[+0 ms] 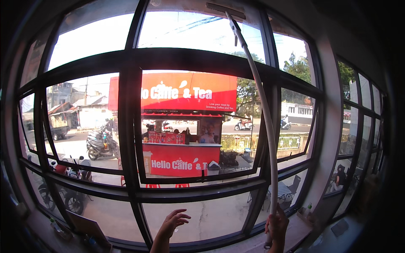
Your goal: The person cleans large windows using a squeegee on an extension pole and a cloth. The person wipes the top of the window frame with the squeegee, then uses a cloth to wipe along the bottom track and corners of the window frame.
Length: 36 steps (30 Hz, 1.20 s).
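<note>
My right hand (277, 225) is wrapped round the lower part of a long pale pole (271, 143). From there the pole runs up in front of the window frame to a squeegee-like head (225, 11), which lies against the upper middle pane close to its top edge. My left hand (172, 222) is raised with fingers apart, holding nothing, before the lower middle pane (198, 215). A dark window frame (198, 57) divides the glass into several panes.
The middle sash (194, 180) and side sashes look tilted outward. A sill (249, 244) runs below, with a bottle (57, 225) and a brown board (86, 225) at left. Small things (306, 211) stand at right. Outside are a red stall (177, 156), motorbikes (99, 141) and a table (280, 192).
</note>
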Tool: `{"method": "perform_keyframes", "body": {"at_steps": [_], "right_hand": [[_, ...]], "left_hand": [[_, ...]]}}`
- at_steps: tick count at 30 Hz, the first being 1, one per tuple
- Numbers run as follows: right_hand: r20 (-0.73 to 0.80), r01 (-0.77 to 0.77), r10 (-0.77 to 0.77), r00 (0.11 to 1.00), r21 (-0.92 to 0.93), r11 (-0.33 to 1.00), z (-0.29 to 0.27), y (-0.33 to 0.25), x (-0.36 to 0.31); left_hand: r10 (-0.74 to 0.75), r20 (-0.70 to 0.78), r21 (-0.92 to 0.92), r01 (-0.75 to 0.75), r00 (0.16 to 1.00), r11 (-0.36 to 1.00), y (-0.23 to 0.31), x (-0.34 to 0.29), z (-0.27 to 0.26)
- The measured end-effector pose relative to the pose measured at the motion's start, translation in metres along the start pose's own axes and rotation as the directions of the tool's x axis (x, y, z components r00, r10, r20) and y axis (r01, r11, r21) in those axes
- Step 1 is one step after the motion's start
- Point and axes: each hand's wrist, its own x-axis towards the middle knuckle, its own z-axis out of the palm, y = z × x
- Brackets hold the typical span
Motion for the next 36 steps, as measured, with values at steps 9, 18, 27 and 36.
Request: {"method": "perform_keyframes", "body": {"at_steps": [9,18,27,36], "right_hand": [[0.061,0.036,-0.042,0.997,0.094,0.995,0.043,-0.085,0.131],[-0.021,-0.079,0.079,0.997,0.007,0.997,0.018,-0.086,0.004],[0.119,0.046,-0.055,0.991,0.077,0.996,0.076,-0.169,0.097],[0.107,0.045,-0.08,0.991,0.295,0.955,0.086,-0.115,0.056]], "left_hand": [[0.059,0.345,-0.211,0.017,0.937,0.977,-0.033,-0.004,0.034],[0.033,0.161,-0.378,0.031,0.986,0.925,-0.031,-0.021,-0.012],[0.147,0.41,-0.281,-0.028,0.9,0.959,-0.001,-0.019,0.041],[0.079,0.804,0.026,-0.167,0.59,0.986,0.039,-0.059,0.197]]}}
